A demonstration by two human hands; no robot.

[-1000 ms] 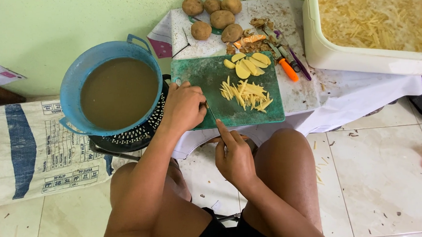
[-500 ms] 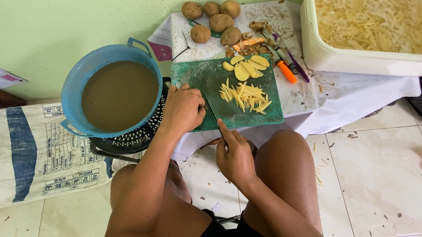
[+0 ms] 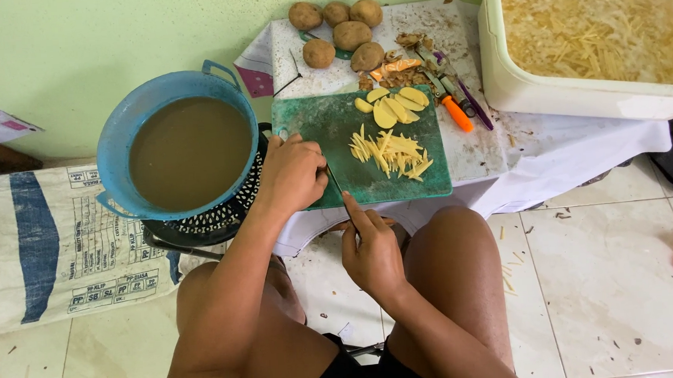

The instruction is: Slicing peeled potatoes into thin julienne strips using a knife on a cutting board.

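Knife (image 3: 336, 181) blade half-hidden between hands.

head cam | looks steeply down – near | over cutting board (image 3: 326, 128)

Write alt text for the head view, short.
A seated person's right hand holds a knife on a green cutting board beside the left hand, with potato sticks and slices on it, near a blue basin.
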